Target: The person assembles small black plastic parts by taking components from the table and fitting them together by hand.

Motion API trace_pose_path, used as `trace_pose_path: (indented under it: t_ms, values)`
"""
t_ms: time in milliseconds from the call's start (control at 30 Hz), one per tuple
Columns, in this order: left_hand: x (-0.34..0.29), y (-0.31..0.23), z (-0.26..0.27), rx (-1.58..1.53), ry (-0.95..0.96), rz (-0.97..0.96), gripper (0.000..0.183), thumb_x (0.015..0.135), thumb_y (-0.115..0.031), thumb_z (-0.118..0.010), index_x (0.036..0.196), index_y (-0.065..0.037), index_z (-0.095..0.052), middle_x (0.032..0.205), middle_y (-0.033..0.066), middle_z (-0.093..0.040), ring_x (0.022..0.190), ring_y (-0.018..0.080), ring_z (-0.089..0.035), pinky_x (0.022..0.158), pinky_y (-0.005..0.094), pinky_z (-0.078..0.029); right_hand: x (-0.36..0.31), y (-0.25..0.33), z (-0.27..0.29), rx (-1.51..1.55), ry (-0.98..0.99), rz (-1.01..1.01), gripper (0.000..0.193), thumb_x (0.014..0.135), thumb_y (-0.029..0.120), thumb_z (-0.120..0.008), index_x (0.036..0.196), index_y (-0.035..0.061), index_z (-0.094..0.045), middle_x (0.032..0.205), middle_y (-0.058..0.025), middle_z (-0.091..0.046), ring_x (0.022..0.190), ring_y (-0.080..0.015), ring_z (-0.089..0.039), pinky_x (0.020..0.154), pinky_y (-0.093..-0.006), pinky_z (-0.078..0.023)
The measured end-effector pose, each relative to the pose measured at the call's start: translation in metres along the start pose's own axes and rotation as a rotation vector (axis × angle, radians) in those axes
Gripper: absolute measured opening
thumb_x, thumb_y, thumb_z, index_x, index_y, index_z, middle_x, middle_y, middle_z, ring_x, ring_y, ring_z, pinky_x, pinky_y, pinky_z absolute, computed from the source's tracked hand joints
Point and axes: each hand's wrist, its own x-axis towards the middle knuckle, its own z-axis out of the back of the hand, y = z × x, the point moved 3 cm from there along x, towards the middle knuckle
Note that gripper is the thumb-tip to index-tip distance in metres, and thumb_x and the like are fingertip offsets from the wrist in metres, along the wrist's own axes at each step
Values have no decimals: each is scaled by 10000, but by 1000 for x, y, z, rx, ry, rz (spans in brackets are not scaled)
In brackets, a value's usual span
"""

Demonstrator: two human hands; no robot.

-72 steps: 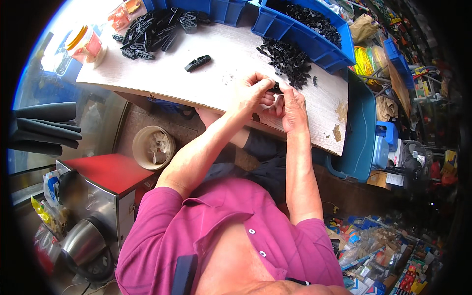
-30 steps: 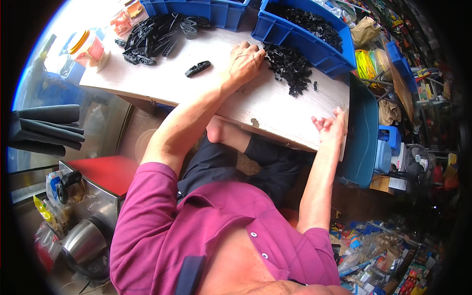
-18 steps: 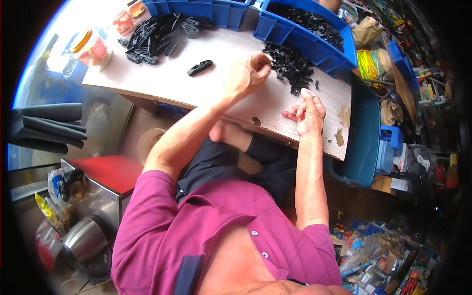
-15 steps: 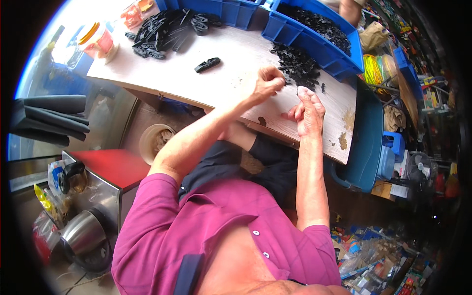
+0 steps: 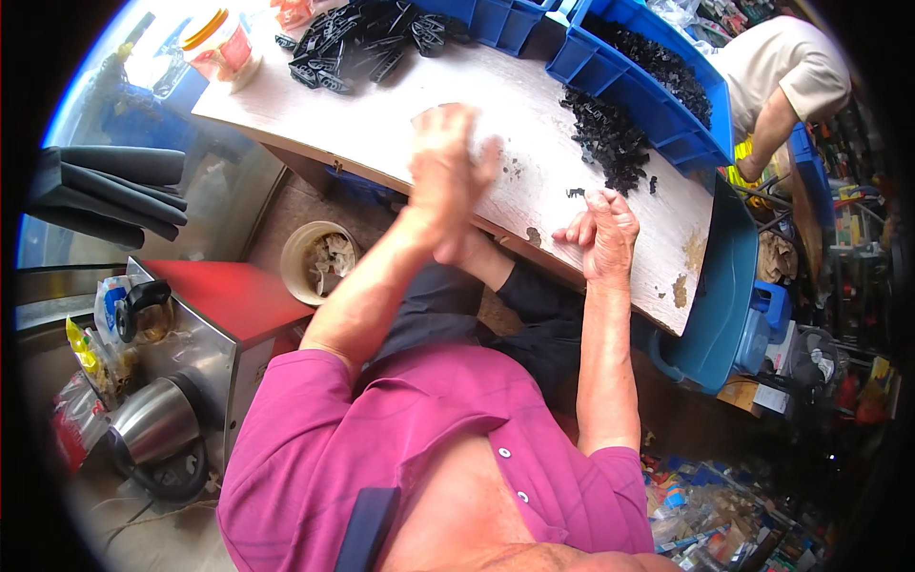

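Observation:
My left hand [image 5: 448, 176], blurred by motion, reaches over the middle of the table with thumb and fingers apart. Its fingers cover the spot where a long black plastic part lay. Near the front edge, my right hand [image 5: 607, 238] is closed, thumb and forefinger pressed together; what is between them is too small to make out. A small black piece [image 5: 576, 193] shows just left of those fingertips. Beyond lies a heap of small black plastic pieces [image 5: 610, 138]. Long black plastic parts [image 5: 348, 43] are piled at the far left of the table.
A blue bin [image 5: 640, 81] of black pieces stands behind the heap, another blue bin [image 5: 500, 27] beside it. A lidded jar [image 5: 221, 52] is at the left corner. A teal tub [image 5: 729, 296] adjoins the table's right end. Another person [image 5: 786, 71] bends at the far right.
My left hand has left the right hand's side, moved left and opened. My right hand stays pinched. The other person has come further into view, and the whole view has shifted slightly.

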Motion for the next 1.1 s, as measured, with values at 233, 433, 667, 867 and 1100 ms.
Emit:
trace_pose_path:
  t_ms: [233,433,667,867,1100]
  values:
    - [12,64,1,287,134,-68,258,797,-190,-692,1036,-99,-661,918,91,-655,877,283,-614,794,376,-476,3,0,-6,83,-17,44,122,885,150,-659,923,59,-588,503,-24,-482,459,-160,-545,519,-413,-578]
    - [-25,3,-35,-995,430,588,317,854,-167,-705,1139,-61,-615,838,25,-627,641,80,-548,588,222,-474,3,5,-20,215,-25,67,152,876,173,-677,948,56,-612,534,-33,-510,517,-180,-578,600,-482,-600]
    - [-38,-40,-50,-1315,702,772,329,863,-145,-701,1162,-60,-595,840,26,-650,642,63,-591,512,208,-470,5,1,-11,144,-90,123,115,838,161,-735,894,89,-664,710,-11,-645,514,-65,-531,472,-183,-398]
    - [-36,-42,-56,-1291,763,812,345,861,-172,-693,1181,-85,-599,830,25,-655,651,86,-592,508,231,-455,6,-1,-5,140,-81,78,84,839,103,-726,895,70,-674,722,-9,-648,481,-61,-491,477,-193,-412]
    - [-36,-40,-61,-1289,741,800,308,862,-217,-696,1128,-90,-605,770,35,-640,637,99,-597,493,261,-478,10,-5,-5,97,-64,21,77,847,87,-711,908,56,-676,710,-13,-644,460,-60,-460,482,-218,-428]
